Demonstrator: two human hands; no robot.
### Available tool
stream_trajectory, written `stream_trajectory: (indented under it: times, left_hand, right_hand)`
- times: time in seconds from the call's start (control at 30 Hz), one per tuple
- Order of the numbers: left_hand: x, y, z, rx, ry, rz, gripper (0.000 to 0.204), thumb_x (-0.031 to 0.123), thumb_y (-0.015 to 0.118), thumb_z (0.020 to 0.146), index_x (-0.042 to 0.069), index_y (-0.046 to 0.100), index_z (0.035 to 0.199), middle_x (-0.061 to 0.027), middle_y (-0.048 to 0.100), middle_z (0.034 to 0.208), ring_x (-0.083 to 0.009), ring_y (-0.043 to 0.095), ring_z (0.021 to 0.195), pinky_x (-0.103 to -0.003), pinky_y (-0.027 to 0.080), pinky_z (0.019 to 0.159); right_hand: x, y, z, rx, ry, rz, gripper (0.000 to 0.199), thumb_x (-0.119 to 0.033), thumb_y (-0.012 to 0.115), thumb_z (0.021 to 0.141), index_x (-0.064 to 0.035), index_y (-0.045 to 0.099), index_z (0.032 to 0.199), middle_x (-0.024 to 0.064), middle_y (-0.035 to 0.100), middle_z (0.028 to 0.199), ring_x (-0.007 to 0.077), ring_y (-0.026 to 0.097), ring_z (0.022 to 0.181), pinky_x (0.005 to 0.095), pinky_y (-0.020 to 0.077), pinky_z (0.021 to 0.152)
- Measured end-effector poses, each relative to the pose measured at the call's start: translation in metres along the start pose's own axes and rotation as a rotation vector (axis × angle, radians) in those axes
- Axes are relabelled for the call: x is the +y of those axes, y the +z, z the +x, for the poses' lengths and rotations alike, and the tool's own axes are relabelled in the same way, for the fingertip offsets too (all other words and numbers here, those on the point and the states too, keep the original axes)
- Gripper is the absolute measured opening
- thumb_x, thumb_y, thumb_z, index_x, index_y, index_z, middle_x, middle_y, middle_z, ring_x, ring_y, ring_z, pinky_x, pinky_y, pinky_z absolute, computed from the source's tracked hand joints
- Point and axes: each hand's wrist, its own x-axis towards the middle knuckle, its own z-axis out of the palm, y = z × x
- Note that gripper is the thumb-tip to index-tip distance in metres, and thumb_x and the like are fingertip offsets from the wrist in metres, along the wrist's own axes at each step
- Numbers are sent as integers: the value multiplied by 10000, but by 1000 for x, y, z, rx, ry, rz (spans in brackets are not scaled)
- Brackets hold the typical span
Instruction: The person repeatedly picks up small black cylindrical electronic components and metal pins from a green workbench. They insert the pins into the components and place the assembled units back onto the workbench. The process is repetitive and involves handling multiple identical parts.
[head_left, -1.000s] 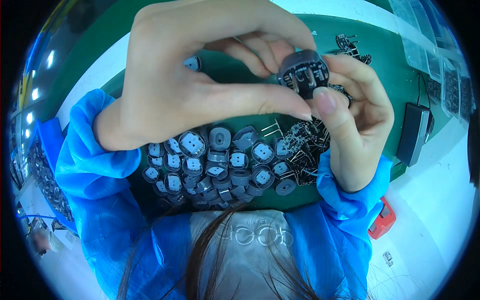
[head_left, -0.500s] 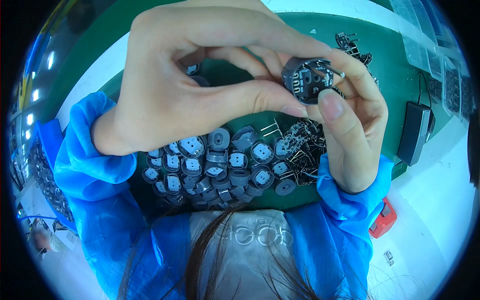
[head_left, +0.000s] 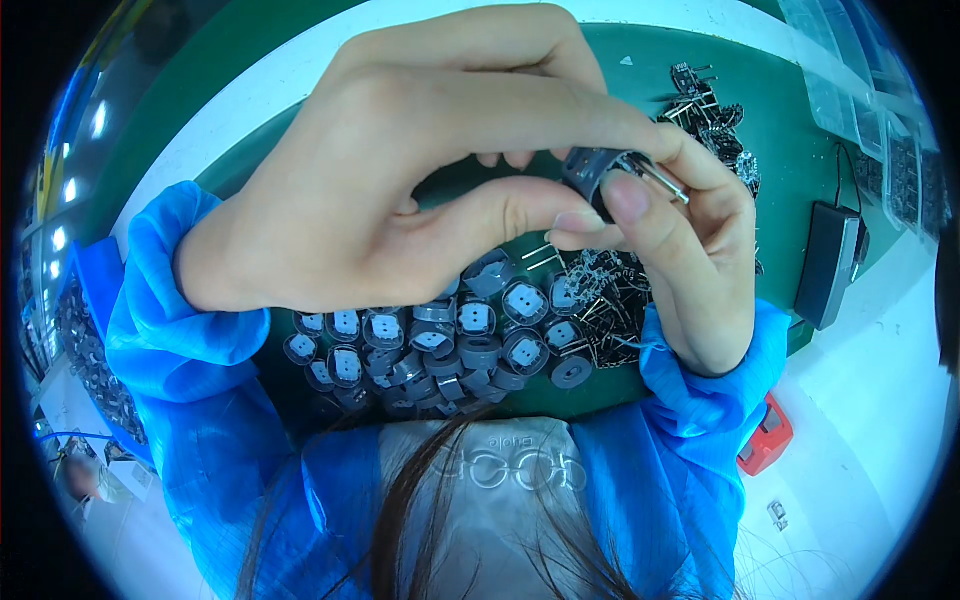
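Note:
Both hands are raised close to the camera over a green mat [head_left: 790,110]. My left hand [head_left: 400,180] and my right hand [head_left: 690,250] pinch the same small round grey plastic part [head_left: 590,172] between thumbs and fingertips. Thin metal pins [head_left: 662,182] stick out of the part toward the right. Below the hands lies a heap of several similar grey round parts [head_left: 440,340] with pale square centres. Next to it on the right is a pile of loose metal pin pieces [head_left: 600,300]. Blue sleeves cover both forearms.
Another cluster of small dark pin components [head_left: 710,110] lies at the mat's far right. A black box with a cable [head_left: 828,262] sits at the right edge of the mat. A red object [head_left: 765,440] lies on the white table lower right. Clear compartment trays [head_left: 880,110] line the upper right.
The grey part has turned in my fingers from face-on to edge-on, with its pins now pointing right. Both hands have stayed in place above the heap.

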Motion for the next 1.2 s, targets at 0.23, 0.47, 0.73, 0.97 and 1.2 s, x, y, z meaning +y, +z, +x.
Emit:
stream_trajectory:
  times: [0.23,0.47,0.73,0.97,1.2]
  left_hand:
    - [-2,1,2,-26,61,66,413,262,667,853,-33,650,1141,-110,552,899,-188,531,750,-286,422,617]
    - [2,11,-1,-19,100,144,390,196,634,829,3,622,1168,-119,524,919,-246,533,772,-332,442,661]
    - [6,1,-2,-56,136,457,356,117,719,746,53,673,1093,-129,591,1088,-269,608,899,-339,511,719]
    - [-39,-57,-7,289,-624,356,287,134,759,813,-8,668,1045,-162,642,1113,-225,636,964,-332,518,836]
    - [-88,-72,-109,355,-537,954,451,207,752,800,25,585,1177,-191,564,1225,-299,542,1140,-395,439,979]
  right_hand:
    - [2,-3,3,-52,50,72,384,-187,596,931,75,551,1208,153,669,1047,215,695,892,327,601,780]
    - [8,-7,4,-110,23,18,305,-144,601,938,57,561,1164,143,667,1060,221,685,939,343,589,819]
    - [12,-4,5,-51,-86,-125,278,5,630,901,71,550,1160,140,664,1073,205,667,968,323,561,850]
    - [-11,-64,26,615,-557,-1274,293,-197,697,875,-97,683,1151,98,710,997,175,690,895,307,532,800]
    - [-8,-95,62,483,-372,-1330,200,-247,736,806,-74,749,906,115,715,784,222,709,731,314,547,677]
